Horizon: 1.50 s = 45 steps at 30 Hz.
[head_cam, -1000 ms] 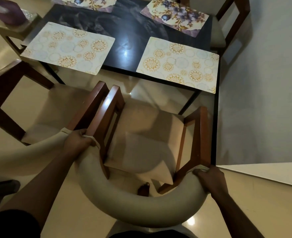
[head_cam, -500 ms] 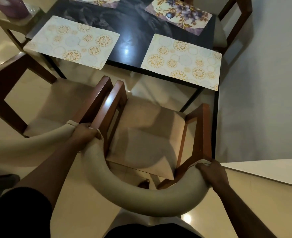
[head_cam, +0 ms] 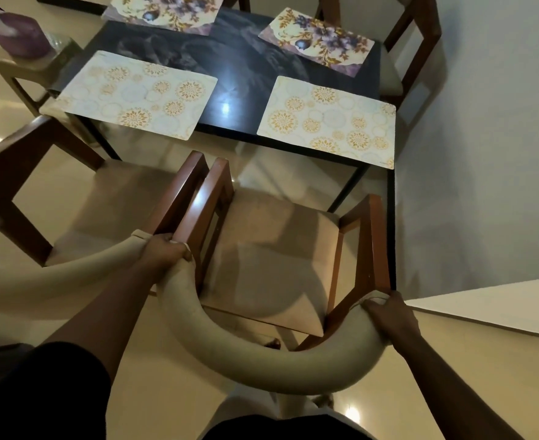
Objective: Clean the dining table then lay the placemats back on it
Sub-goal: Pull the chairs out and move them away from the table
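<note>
Your left hand [head_cam: 166, 254] and right hand [head_cam: 385, 315] each clench the armchair's padded backrest [head_cam: 261, 366]. Draw it back evenly (neighbouring chair [head_cam: 173, 198] sits close), clearing the dining table [head_cam: 242, 74].

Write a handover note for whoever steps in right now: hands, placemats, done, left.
Left hand and right hand each grip one end of the curved padded chair back.
Four placemats lie on the dining table: near left, near right, far left, far right.
Done: nothing visible; no cloth in view.
Left: free the chair, lift the mats, wipe the table, relay the mats.
</note>
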Available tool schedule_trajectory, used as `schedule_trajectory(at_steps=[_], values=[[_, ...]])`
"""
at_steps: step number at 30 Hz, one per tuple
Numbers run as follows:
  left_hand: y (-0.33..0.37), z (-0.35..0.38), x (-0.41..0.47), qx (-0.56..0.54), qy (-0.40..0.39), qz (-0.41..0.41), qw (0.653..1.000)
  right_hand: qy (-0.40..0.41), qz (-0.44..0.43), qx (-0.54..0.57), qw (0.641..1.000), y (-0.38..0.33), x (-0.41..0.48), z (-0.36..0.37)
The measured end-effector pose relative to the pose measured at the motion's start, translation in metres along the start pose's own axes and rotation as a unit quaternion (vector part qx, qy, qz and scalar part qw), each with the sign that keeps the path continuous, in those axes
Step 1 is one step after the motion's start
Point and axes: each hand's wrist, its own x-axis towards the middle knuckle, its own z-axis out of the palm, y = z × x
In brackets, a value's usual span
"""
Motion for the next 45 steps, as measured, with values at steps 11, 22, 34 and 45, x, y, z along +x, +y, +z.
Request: schedule_trajectory(at_steps=[11,22,34,45], values=[[-0.001,-0.005,-0.021,0.013,0.018,0.012,1.0,0.02,-0.012,0.035,0.999,0.002,-0.014,0.005],[-0.076,0.039,-0.126,0.013,0.06,0.137,0.989,0.066,-0.071,0.102,0.99,0.021,-0.103,0.049],[-0.162,0.061,-0.216,0.22,-0.065,0.407,0.884,0.125,-0.15,0.255,0.947,0.041,-0.213,0.118],[-0.28,-0.053,-0.191,0.228,-0.196,0.284,0.91,-0.127,-0.131,0.12,0.976,-0.024,-0.333,0.293]])
